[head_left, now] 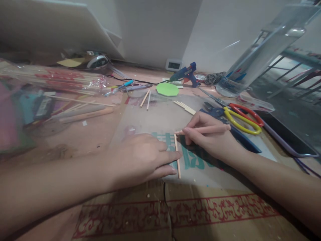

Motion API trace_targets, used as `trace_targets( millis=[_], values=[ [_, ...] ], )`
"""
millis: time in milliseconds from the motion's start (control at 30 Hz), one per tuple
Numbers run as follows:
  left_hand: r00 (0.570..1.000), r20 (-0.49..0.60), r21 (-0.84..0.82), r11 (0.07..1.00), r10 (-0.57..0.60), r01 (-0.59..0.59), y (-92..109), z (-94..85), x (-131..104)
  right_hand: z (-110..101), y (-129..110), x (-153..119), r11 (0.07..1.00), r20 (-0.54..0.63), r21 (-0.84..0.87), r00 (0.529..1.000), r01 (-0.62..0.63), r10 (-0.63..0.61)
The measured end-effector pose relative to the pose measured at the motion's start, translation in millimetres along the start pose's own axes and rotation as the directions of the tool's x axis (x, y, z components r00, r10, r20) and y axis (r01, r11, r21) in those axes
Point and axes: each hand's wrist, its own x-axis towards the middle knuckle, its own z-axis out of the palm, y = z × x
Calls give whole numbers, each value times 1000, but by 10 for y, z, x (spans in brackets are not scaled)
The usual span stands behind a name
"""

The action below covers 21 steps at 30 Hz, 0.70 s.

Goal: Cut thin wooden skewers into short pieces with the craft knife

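Observation:
A short wooden stick [178, 166] lies nearly upright in the view on a translucent sheet [150, 117] with green lettering [194, 160] beneath it. My left hand [145, 154] rests palm down beside the stick, fingers stretched out, one fingertip pressing on its middle. In my right hand [203, 132] is a pink pen [213, 129], pinched between thumb and fingers. The pen's tip is at the far end of the stick. Several pale sticks [184, 107] lie just beyond my right hand, and two more [145, 98] are farther left.
Scissors [242, 122], dark blue pliers [243, 139] and a phone [283, 132] lie at the right, near a clear water bottle [260, 53]. A green octagon [167, 89] and a blue glue gun [188, 74] are at the back. Bagged sticks [62, 78] are at the left.

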Motion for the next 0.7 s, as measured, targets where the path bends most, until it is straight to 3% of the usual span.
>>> trace_targets(
  millis=[567,700],
  values=[
    [1000,-18,11,1000,12,-12,-3,22,4,4,-10,-7,1000,-11,-13,1000,3,-3],
    [1000,-22,11,1000,15,-14,0,19,0,-5,-12,-7,1000,30,-16,1000,8,-8]
  ],
)
